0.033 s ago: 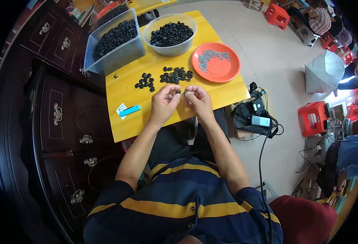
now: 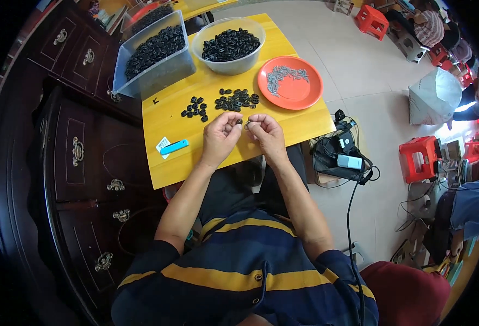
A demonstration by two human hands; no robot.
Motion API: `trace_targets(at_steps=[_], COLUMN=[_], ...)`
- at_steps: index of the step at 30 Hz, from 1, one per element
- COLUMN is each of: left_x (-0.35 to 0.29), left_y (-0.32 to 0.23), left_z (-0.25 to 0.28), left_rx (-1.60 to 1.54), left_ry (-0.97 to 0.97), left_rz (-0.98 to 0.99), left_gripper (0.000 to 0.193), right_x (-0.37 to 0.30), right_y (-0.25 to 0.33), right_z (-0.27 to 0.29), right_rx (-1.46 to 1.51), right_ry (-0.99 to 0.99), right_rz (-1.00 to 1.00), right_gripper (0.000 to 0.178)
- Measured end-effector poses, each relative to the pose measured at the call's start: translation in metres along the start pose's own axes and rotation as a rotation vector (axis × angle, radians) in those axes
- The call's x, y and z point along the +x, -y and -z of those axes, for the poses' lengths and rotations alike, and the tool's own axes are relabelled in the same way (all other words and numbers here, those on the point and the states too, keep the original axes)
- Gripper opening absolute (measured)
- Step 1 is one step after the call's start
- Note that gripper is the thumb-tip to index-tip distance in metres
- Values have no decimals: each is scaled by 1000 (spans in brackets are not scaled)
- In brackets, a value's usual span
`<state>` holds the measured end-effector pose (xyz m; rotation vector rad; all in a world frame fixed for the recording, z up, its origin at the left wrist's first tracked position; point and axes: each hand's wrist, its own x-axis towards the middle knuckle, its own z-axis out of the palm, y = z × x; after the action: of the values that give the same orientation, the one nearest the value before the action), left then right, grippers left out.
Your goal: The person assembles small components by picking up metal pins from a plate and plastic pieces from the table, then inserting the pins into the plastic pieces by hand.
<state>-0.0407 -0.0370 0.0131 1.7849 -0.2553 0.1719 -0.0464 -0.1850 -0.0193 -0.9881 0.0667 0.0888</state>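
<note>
I see my left hand [image 2: 221, 136] and right hand [image 2: 266, 134] pinching one small black ring [image 2: 240, 123] between them, a few loose black plastic rings [image 2: 238, 100] just beyond the fingertips, and the clear round bowl [image 2: 228, 44] farther off still heaped, so I judge most remains.

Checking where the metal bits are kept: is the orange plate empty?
No: the orange plate holds a scatter of small grey metal pieces across its upper half.
</note>
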Motion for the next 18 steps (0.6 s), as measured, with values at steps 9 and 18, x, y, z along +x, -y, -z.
trace_targets(at_steps=[9,18], left_x=[3,-1], left_y=[0,12], left_z=[4,10], left_rx=[9,-63], left_ry=[0,65], left_rz=[13,80], left_gripper=[23,25], right_x=[-2,-2], right_y=[1,-1], right_z=[-5,-2], right_rx=[-87,-140], right_ry=[17,20], right_rz=[25,11], right_gripper=[14,15])
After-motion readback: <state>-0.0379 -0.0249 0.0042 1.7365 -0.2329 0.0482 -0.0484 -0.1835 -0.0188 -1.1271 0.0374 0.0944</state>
